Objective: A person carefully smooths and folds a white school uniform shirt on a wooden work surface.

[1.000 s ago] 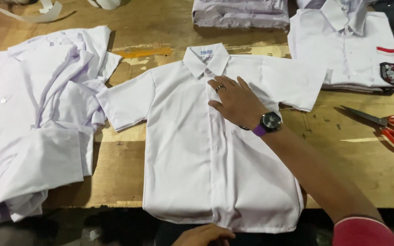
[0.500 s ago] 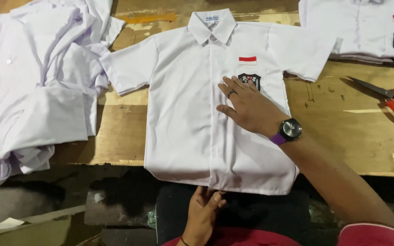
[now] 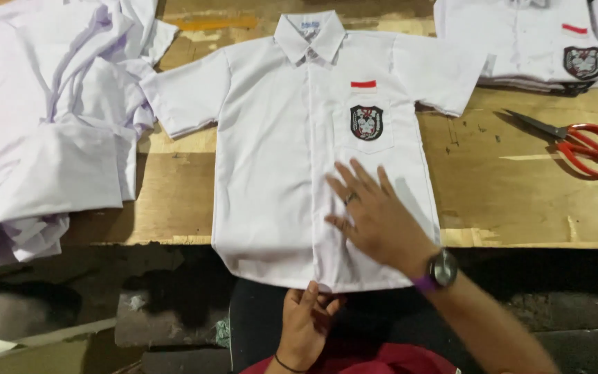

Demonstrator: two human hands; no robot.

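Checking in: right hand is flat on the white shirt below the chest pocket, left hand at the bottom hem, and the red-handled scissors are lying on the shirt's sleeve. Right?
Not quite. The head view shows the red-handled scissors lying on the bare wooden table, apart from the sleeve. The rest holds: the right hand is flat on the white shirt below the chest pocket, and the left hand is at the bottom hem.

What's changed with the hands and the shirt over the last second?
The right hand slid down the white shirt from the chest to the lower front, uncovering the pocket badge. The left hand came up to take the shirt's bottom hem, which hangs past the table edge. The shirt pile, folded stack and red scissors kept their places.
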